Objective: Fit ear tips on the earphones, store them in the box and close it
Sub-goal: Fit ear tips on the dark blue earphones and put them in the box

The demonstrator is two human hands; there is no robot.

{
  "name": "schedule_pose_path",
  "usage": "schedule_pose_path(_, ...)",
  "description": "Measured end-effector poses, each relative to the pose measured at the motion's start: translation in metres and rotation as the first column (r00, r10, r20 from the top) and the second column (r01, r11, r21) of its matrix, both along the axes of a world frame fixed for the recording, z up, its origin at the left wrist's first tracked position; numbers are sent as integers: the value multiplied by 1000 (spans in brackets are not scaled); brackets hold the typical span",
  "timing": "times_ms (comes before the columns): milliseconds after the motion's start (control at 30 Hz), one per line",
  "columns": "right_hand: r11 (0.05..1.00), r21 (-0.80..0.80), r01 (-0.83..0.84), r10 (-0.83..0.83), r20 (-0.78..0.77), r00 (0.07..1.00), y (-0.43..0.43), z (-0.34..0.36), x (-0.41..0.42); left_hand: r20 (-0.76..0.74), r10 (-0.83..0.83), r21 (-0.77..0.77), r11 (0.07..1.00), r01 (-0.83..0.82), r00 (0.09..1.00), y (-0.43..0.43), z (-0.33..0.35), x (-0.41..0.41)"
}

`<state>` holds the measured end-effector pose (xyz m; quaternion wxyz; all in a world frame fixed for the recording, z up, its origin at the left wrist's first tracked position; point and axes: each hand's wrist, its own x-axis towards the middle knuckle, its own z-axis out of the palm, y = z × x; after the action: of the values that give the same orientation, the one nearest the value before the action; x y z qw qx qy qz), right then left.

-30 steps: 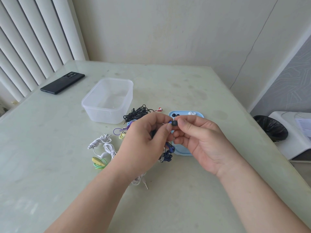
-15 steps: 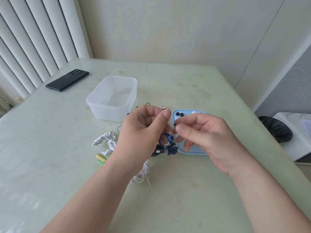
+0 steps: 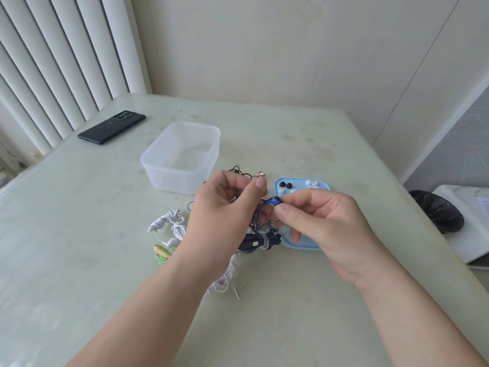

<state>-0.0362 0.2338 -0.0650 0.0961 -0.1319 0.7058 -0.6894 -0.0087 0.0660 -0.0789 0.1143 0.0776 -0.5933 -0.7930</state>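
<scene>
My right hand (image 3: 321, 221) pinches a blue earbud (image 3: 273, 201) between thumb and forefinger. Its dark blue cable (image 3: 260, 238) hangs down to a bundle on the table. My left hand (image 3: 225, 210) is raised beside it with fingers curled round the cable near the earbud. A light blue lid (image 3: 287, 241) lies under my right hand and carries black ear tips (image 3: 285, 185) and clear ear tips (image 3: 311, 184). The clear plastic box (image 3: 182, 156) stands open to the left, with nothing in it.
White earphones (image 3: 169, 225), a yellow-green pair (image 3: 161, 254), a black pair (image 3: 238, 170) and another white cable (image 3: 225, 280) lie on the pale green table (image 3: 79, 234). A black phone (image 3: 111, 127) lies at the far left. A black bin (image 3: 436, 210) stands off the table's right edge.
The black ear tip that my right hand pressed on a second ago is gone from my fingertips. My hands parted, and my right hand now pinches the blue earbud.
</scene>
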Motion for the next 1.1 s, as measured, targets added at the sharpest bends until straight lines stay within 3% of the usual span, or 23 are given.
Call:
schedule_pose_path(200,996,74,46,-45,-24,999,7,-1,-7,-15,-52,-134,990,49,999,-2,-2,-2)
schedule_pose_path(400,902,420,97,-9,-206,979,14,-3,-8,29,-191,-347,919,189,981,-1,-4,2)
schedule_pose_path(500,879,471,73,44,-233,971,14,-2,-6,42,-222,-483,849,214,974,-2,-4,3)
schedule_pose_path(667,928,304,215,-148,-229,962,20,-4,-15,45,-104,-390,914,114,994,-5,-7,-2)
schedule_pose_path(767,903,279,327,-256,-263,930,26,-6,-21,65,-40,-281,958,57,997,-6,-8,-6)
schedule_pose_path(933,782,511,357,-175,-369,913,6,-9,-38,77,-53,-248,966,70,996,-6,-8,-5)
schedule_pose_path(1000,663,667,340,-54,-410,910,-4,-5,-51,83,-55,-247,966,74,995,-7,-8,-5)
schedule_pose_path(1100,460,849,259,99,-339,935,-16,-1,-67,96,-68,-245,965,89,993,-8,-6,-4)
